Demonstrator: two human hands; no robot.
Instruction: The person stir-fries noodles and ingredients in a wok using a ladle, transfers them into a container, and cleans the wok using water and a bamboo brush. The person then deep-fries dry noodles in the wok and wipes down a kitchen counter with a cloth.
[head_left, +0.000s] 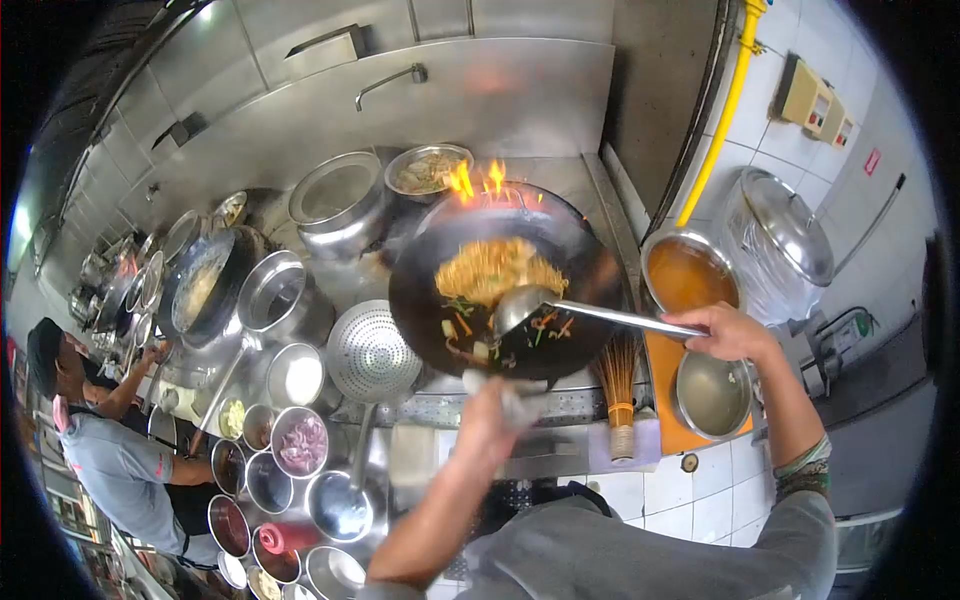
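Note:
My right hand (727, 332) grips the long handle of a steel ladle (515, 310), whose bowl rests among the food in the wok. At the near rim of the black wok (415, 320), my left hand (487, 425) is closed round the handle with a pale cloth (520, 408); motion blurs it a little. Noodles (500, 270) fill the far side of the wok, partly smeared by movement. Nearer to me lie cut vegetables (540, 325), with orange and green strips. The wok is tilted over the burner, and flames (478, 180) rise behind it.
A perforated skimmer (375, 350) lies left of the wok. Several ingredient bowls, one with chopped onion (302, 446), stand further left. On the right are a bamboo brush (620, 395), a pot of orange liquid (688, 275) and a bowl (712, 395). A co-worker (125, 460) stands far left.

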